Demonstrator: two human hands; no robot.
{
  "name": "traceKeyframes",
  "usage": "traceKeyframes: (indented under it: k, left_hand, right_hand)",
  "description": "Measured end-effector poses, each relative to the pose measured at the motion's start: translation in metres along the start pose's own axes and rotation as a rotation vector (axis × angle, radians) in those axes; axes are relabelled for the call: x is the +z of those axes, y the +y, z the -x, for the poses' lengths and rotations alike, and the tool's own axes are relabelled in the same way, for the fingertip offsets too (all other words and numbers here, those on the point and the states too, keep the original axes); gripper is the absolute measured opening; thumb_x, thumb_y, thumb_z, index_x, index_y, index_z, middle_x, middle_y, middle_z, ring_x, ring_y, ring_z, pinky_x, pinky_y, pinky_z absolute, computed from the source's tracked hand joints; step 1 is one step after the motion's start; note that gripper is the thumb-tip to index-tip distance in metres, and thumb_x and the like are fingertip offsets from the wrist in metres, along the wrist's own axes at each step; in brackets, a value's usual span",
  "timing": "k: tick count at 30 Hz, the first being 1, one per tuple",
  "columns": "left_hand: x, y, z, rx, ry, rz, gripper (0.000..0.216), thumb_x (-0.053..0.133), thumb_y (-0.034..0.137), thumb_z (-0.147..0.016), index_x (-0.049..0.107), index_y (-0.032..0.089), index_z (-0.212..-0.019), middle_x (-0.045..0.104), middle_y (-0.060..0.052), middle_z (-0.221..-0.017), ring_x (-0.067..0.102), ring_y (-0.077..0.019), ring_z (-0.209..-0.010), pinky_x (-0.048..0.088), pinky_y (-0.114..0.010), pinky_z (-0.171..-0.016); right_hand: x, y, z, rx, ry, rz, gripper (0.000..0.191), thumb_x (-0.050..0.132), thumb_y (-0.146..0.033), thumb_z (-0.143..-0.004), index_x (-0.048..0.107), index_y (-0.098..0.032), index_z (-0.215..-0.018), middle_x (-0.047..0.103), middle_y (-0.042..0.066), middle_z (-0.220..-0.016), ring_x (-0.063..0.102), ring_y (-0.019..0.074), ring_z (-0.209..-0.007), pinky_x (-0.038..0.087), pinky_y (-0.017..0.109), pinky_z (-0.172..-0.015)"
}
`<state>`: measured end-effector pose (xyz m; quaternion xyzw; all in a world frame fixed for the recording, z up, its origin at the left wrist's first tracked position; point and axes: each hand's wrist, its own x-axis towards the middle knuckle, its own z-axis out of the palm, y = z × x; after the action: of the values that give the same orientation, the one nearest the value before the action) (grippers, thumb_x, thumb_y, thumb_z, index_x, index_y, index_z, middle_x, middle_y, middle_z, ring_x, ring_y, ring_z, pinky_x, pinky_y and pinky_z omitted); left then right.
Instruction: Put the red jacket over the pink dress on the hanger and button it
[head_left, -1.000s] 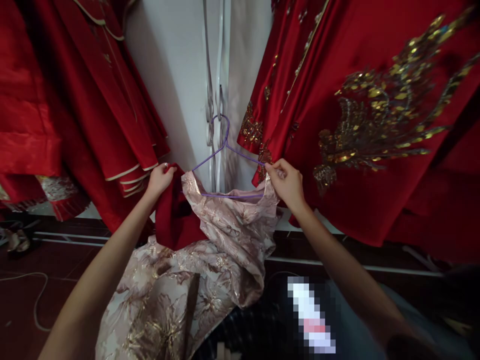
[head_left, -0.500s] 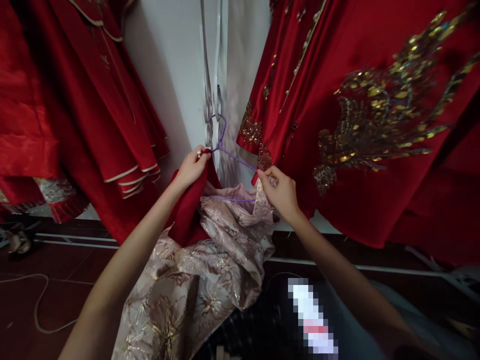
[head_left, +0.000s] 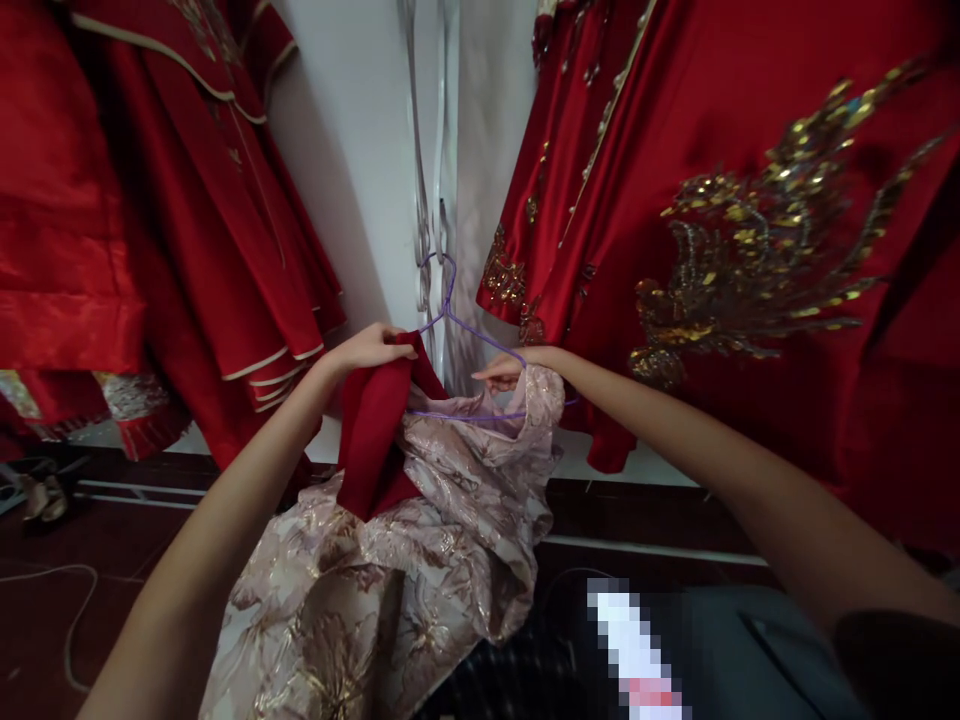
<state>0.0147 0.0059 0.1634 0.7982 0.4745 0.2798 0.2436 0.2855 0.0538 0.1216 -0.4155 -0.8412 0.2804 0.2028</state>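
A purple wire hanger (head_left: 480, 337) hangs by its hook from a white loop by the wall. A pale pink dress (head_left: 465, 490) with gold flower brocade hangs on it, its strap (head_left: 544, 398) over the hanger's right arm. Red cloth (head_left: 375, 430) drapes over the left arm of the hanger. My left hand (head_left: 371, 350) is closed on the top of this red cloth, thumb in front. My right hand (head_left: 510, 368) reaches behind the right arm of the hanger, beside the strap, its fingers loosely stretched to the left; nothing shows in them.
Red garments (head_left: 172, 200) with cream edging hang at the left. At the right hangs a red garment (head_left: 750, 400) with a gold sequin bird. Low white rails (head_left: 652, 548) run near the dark floor. Shoes (head_left: 45, 498) and a pale cable (head_left: 75, 630) lie at the left.
My right hand has let go of the strap and hanger arm and moved behind them. The strap now sits further out on the hanger. My left hand has slid slightly outward on the red cloth.
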Motion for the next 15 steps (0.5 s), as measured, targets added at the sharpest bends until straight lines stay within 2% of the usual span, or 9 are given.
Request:
traceKeyframes:
  k: [4,8,11,15]
  left_hand:
    - [-0.008,0.005,0.005,-0.116,-0.061,-0.015,0.029,0.062,0.041,-0.065,0.065,0.012,-0.06,0.058,-0.002,-0.053,0.049,-0.0128,-0.047,0.034,-0.025,-0.046]
    - [-0.004,0.009,-0.006,-0.142,-0.102,-0.163,0.033,0.066,0.041,-0.06,0.059,0.012,-0.047,0.054,-0.004,-0.046,0.044,-0.0124,-0.041,0.03,-0.026,-0.042]
    - [0.001,0.008,-0.014,-0.117,-0.09,-0.213,0.033,0.068,0.041,-0.056,0.056,0.013,-0.042,0.051,-0.002,-0.042,0.042,-0.0114,-0.039,0.027,-0.026,-0.039]
    - [0.002,0.002,-0.008,-0.1,-0.062,-0.153,0.031,0.067,0.04,-0.057,0.056,0.013,-0.044,0.048,0.0,-0.041,0.041,-0.0097,-0.038,0.028,-0.025,-0.039]
  right_hand:
    - [-0.001,-0.009,-0.004,0.096,-0.341,-0.361,0.035,0.068,-0.049,-0.066,0.07,-0.016,-0.078,0.069,0.007,-0.083,0.064,0.0153,-0.077,0.052,0.031,-0.076]
    - [0.0,-0.02,-0.011,0.076,-0.481,-0.441,0.031,0.073,-0.035,-0.064,0.071,-0.017,-0.089,0.068,0.006,-0.102,0.061,0.0157,-0.097,0.048,0.027,-0.087]
    - [0.011,-0.021,-0.017,0.084,-0.482,-0.471,0.028,0.073,-0.033,-0.064,0.071,-0.018,-0.088,0.067,0.006,-0.107,0.059,0.0151,-0.103,0.046,0.024,-0.089]
    - [0.019,-0.019,-0.022,0.053,-0.338,-0.44,0.028,0.072,-0.035,-0.065,0.071,-0.016,-0.086,0.069,0.006,-0.098,0.062,0.0151,-0.094,0.047,0.026,-0.088]
